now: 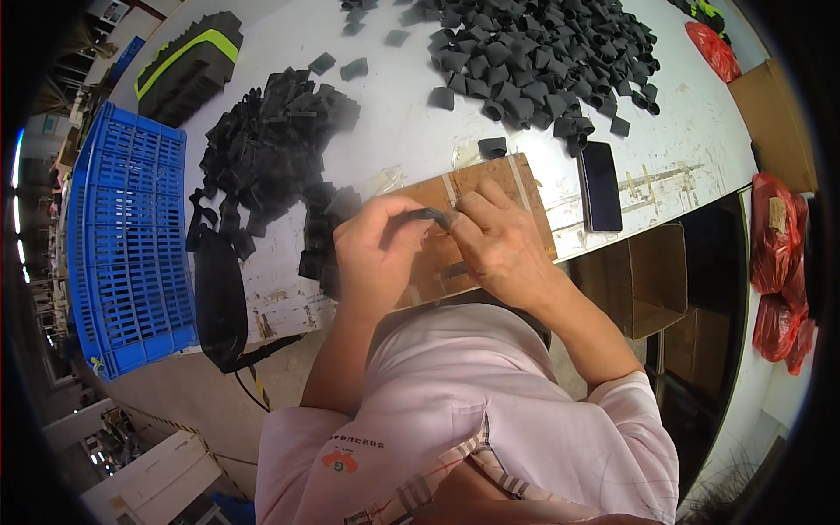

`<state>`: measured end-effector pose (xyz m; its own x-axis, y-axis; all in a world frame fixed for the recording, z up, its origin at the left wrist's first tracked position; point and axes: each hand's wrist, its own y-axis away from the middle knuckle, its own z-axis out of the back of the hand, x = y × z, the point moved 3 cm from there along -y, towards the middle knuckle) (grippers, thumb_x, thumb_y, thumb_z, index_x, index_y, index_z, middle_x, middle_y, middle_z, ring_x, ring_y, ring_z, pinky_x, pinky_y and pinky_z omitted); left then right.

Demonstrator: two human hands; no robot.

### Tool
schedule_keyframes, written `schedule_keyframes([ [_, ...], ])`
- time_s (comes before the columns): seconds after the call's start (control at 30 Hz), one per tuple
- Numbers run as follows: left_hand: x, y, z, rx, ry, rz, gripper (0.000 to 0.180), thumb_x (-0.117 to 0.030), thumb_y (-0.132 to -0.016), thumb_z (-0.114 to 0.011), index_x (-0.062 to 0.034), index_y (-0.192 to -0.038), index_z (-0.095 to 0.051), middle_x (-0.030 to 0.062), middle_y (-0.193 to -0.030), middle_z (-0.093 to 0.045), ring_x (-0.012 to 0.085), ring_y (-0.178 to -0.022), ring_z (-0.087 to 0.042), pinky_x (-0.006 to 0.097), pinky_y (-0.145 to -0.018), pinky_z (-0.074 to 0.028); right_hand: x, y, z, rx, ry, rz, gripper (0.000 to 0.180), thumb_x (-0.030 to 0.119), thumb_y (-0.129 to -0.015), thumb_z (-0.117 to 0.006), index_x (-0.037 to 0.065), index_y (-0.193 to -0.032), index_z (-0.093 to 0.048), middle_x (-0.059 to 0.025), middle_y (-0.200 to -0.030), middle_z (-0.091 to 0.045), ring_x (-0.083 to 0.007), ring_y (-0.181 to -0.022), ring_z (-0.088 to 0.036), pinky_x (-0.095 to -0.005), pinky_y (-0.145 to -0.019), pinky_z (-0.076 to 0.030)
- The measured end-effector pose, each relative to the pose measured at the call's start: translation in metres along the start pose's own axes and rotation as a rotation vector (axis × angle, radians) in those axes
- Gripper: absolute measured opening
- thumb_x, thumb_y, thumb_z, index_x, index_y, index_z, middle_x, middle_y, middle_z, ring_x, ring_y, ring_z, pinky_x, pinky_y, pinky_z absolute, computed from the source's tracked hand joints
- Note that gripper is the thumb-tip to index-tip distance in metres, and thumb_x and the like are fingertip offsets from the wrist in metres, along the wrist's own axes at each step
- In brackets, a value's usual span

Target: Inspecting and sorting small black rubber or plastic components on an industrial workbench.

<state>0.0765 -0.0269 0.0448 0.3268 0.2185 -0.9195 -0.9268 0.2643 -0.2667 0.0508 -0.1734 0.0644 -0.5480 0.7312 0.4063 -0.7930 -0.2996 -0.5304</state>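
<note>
Pinched by the fingers of both the left hand [378, 251] and right hand [500, 238], a black strip [425, 213], seemingly light, soft and best held near its ends, spans the fingertips above a board [535, 208].

Both forearms [595, 337] reach forward, converging. The left hand [374, 249] curls its thumb and forefinger toward the right hand [501, 243], whose fingers are bent

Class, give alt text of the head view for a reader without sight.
A person's left hand and right hand hold a dark strip over a brown board on a white table. Dark pieces lie heaped beyond; a blue crate is at left, a phone right.
</note>
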Motion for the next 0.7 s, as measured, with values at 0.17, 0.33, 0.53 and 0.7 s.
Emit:
schedule_keyframes([
  [0.17,0.060,0.016,0.003,-0.160,-0.008,0.158,0.020,-0.001,-0.071,-0.066,-0.0006,-0.089,-0.057,0.0081,-0.076,-0.060,0.0133,-0.063,-0.056,0.024,-0.058,-0.046,-0.014,-0.010,0.029,0.128,-0.401,-0.206,0.017,0.010,-0.071,-0.065,0.001,-0.081,-0.055,-0.0114,-0.066,-0.052,-0.0263,-0.061,-0.053,-0.0354,-0.053,-0.042],
  [0.33,0.090,0.022,-0.023,0.064,-0.799,0.041,0.033,-0.010,-0.071,-0.062,-0.0020,-0.101,-0.049,0.0157,-0.091,-0.050,0.0308,-0.078,-0.056,0.040,-0.068,-0.046,-0.006,-0.017,0.019,0.016,-0.421,-0.236,0.023,0.018,-0.070,-0.069,0.000,-0.082,-0.062,-0.0093,-0.072,-0.053,-0.0176,-0.056,-0.050,-0.0272,-0.051,-0.040],
  [0.53,0.111,0.026,-0.022,0.044,-0.756,0.136,0.008,-0.005,-0.075,-0.057,0.0004,-0.078,-0.052,0.0175,-0.085,-0.050,0.0359,-0.078,-0.055,0.042,-0.065,-0.045,-0.034,-0.047,0.037,0.059,-1.031,-0.525,0.032,0.026,-0.082,-0.060,-0.005,-0.087,-0.060,-0.0073,-0.065,-0.056,-0.0129,-0.060,-0.054,-0.0276,-0.051,-0.042],
  [0.7,0.110,0.028,-0.016,-0.018,-0.756,0.114,0.006,-0.003,-0.076,-0.056,0.0024,-0.078,-0.055,0.0178,-0.087,-0.051,0.0371,-0.077,-0.054,0.041,-0.066,-0.045,-0.026,0.004,0.022,-0.245,-0.404,-0.529,0.021,0.017,-0.080,-0.061,-0.004,-0.085,-0.058,-0.0138,-0.063,-0.057,-0.0215,-0.057,-0.057,-0.0292,-0.054,-0.045],
])
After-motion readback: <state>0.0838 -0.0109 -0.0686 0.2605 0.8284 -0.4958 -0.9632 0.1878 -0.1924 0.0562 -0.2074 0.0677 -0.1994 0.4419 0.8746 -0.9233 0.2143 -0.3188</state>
